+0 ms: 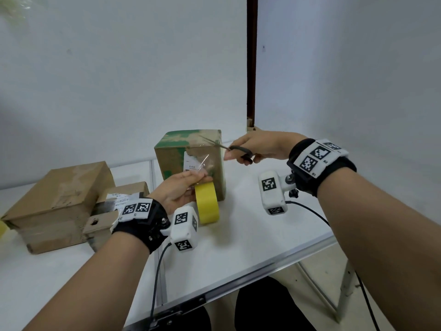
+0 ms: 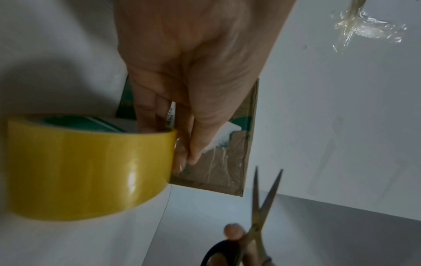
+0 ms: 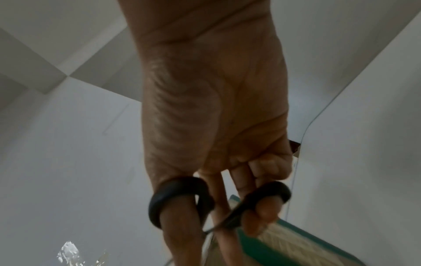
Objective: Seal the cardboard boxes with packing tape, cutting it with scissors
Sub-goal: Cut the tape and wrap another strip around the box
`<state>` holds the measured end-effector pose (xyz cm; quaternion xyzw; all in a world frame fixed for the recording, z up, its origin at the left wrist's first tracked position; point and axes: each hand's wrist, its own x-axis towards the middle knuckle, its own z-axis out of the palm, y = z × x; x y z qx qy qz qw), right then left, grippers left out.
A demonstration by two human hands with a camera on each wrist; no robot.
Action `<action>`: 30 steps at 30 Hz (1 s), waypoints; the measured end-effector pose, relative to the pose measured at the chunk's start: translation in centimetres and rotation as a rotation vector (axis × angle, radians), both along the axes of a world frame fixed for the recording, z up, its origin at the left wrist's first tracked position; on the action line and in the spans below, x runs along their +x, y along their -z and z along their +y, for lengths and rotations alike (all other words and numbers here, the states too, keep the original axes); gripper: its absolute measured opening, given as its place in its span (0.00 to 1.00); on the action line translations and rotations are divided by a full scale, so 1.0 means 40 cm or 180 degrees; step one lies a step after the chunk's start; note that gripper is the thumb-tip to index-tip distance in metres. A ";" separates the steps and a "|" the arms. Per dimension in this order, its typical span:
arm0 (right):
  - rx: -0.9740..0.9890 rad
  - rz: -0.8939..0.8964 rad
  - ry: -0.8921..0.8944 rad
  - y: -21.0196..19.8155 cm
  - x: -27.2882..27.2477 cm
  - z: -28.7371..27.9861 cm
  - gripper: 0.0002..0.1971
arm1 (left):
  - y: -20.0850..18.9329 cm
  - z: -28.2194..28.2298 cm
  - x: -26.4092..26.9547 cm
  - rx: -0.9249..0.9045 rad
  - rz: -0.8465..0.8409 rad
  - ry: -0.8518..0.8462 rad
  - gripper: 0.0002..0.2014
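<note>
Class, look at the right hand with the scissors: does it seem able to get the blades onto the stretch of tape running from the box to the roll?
Probably yes. The right hand holds the scissors open beside the box, the left hand holds the roll, and nothing blocks the tape.

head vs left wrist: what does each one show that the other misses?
Head only: two plain brown cardboard boxes at the table's left and the whole right hand. Left wrist only: a crumpled clear tape scrap stuck on the white wall. Both: the left hand holding the yellow tape roll against the green-printed cardboard box, and black-handled scissors, blades open.
</note>
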<state>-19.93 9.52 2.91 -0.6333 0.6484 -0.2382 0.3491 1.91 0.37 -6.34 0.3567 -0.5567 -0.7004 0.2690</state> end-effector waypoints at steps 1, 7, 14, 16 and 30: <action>0.0163 0.0106 0.0016 -0.002 -0.007 0.004 0.17 | -0.001 -0.001 0.001 0.0001 -0.0025 0.0002 0.08; 0.0988 0.0251 0.0041 -0.010 -0.009 0.030 0.16 | -0.001 -0.010 0.007 0.0050 -0.0159 -0.0113 0.10; 0.1055 0.0447 0.0201 0.013 0.000 0.023 0.11 | -0.014 0.007 0.002 0.0346 0.0015 -0.0072 0.09; 0.0983 0.0382 0.0134 0.018 0.010 0.013 0.11 | -0.015 0.008 0.005 0.0466 0.0093 -0.0049 0.09; 0.0588 0.0468 0.0053 0.008 0.073 -0.034 0.14 | -0.025 -0.009 0.031 0.0648 -0.0002 0.0265 0.08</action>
